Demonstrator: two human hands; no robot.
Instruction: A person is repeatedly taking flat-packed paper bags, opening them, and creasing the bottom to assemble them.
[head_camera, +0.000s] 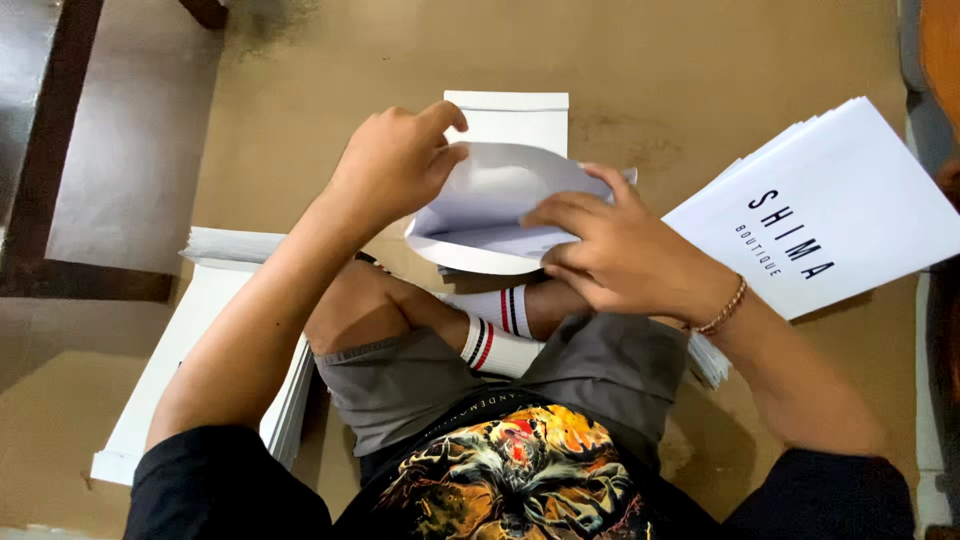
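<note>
My left hand (395, 160) pinches the upper edge of a white paper bag (490, 210) that is spread open and curved in front of me. On the bag's right side, my right hand (620, 250) presses it with fingers spread; a beaded bracelet (725, 307) circles that wrist. Both hands hold the same bag above my crossed legs. Behind it stands another white bag (510, 118), upright and mostly hidden.
A stack of flat white printed bags (830, 215) lies at the right on the brown floor (300, 90). Another pile of flat white sheets (190, 340) lies at my left. My knees and striped white socks (500, 330) sit below the hands.
</note>
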